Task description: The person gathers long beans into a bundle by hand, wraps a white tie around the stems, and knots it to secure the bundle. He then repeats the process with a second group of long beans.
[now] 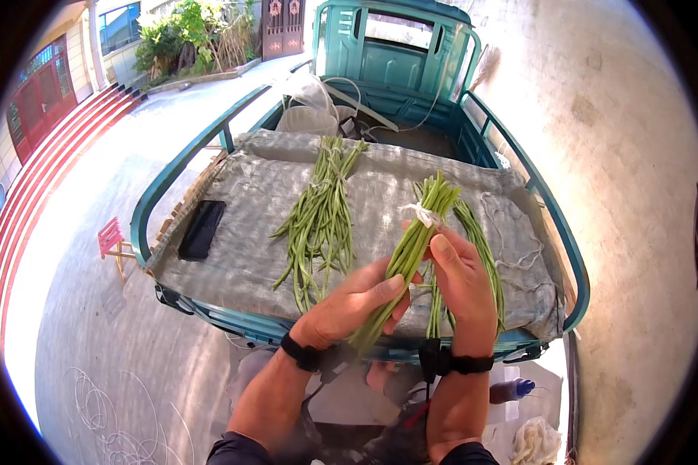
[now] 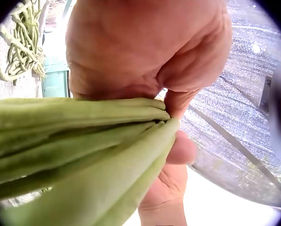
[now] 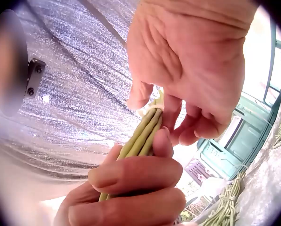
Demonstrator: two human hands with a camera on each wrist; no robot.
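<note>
A bundle of long green beans (image 1: 399, 267), bound near its upper end with a white tie (image 1: 421, 215), is held up in both hands. My left hand (image 1: 357, 301) grips the lower stalks, thumb across the front. Higher up, my right hand (image 1: 465, 275) pinches the bundle just below the tie, its thumb and fingers on either side. In the right wrist view the left fingers (image 3: 135, 172) wrap the beans (image 3: 141, 136) below the right hand (image 3: 192, 70). More tied beans (image 1: 318, 213) lie on the grey cloth (image 1: 248, 256) to the left, and others (image 1: 481, 248) lie behind the right hand.
The cloth covers the rear of a green cargo vehicle with side rails (image 1: 554, 217). A dark phone-like slab (image 1: 202, 230) lies at its left; loose white string (image 1: 520, 252) lies at its right. White containers (image 1: 306, 118) stand farther in. A pink stool (image 1: 112, 240) stands left.
</note>
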